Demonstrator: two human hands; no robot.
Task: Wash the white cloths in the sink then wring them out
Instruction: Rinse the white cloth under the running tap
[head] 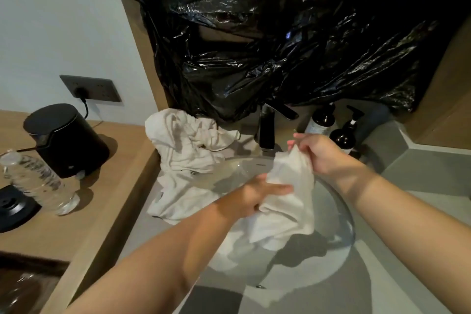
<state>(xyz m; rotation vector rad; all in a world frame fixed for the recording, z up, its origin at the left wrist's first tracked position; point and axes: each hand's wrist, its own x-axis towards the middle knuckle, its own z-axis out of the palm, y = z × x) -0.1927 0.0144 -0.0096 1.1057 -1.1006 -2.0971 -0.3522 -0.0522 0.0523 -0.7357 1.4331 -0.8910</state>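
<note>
Right hand (316, 153) pinches the top edge of a white cloth (288, 201) and holds it up over the sink (341, 232), left hand (252, 196) curled round its middle, lower folds draping into the basin. Looks soft and limp, probably heavier and slick if soaked, so bunch it and grip both ends to twist. More white cloths (186, 150) heaped on the sink's left rim, beside the black faucet (266, 130).

The left forearm (158, 257), at 7 o'clock, and the right forearm (407, 211), at 4 o'clock, were bare along their whole visible length. The left hand (257, 194) and the right hand (321, 153) were bare as well.
</note>
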